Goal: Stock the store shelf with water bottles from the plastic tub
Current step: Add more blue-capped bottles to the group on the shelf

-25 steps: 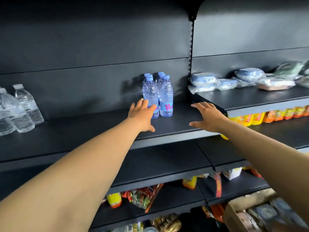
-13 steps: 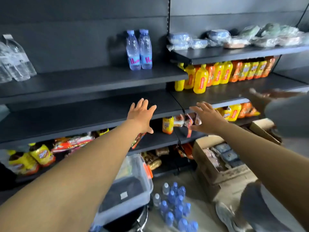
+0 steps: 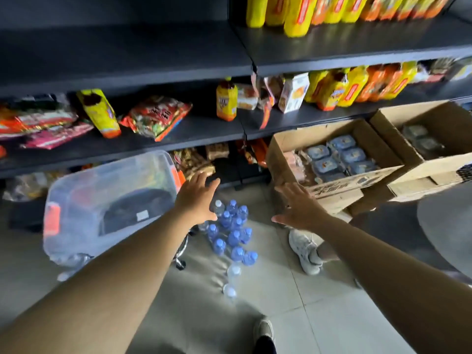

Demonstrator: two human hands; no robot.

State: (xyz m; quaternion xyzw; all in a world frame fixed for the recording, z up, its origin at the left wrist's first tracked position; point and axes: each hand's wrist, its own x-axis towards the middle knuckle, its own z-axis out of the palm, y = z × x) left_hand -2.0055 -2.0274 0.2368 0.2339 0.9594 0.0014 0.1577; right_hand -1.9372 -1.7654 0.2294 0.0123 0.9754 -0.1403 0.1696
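Several water bottles (image 3: 233, 236) with blue caps stand in a cluster on the tiled floor, with two white-capped ones (image 3: 233, 272) nearer me. A clear plastic tub (image 3: 107, 200) with orange latches sits to their left, tilted on a stand. My left hand (image 3: 198, 198) hovers open above the far end of the cluster, fingers spread. Also open and empty, my right hand (image 3: 300, 208) is off to the right of the bottles. The dark shelf (image 3: 127, 60) above is bare on its left part.
Snack bags (image 3: 155, 116) and yellow bottles (image 3: 226, 99) fill the lower shelves. Two open cardboard boxes (image 3: 339, 159) of packaged goods sit on the floor at right. Another person's white shoe (image 3: 305, 251) stands right of the bottles. My own foot (image 3: 264, 333) is at the bottom.
My view has swung down from the upper shelf with its stocked bottles to the floor. Both hands have dropped with it, open and empty, toward the bottle cluster.
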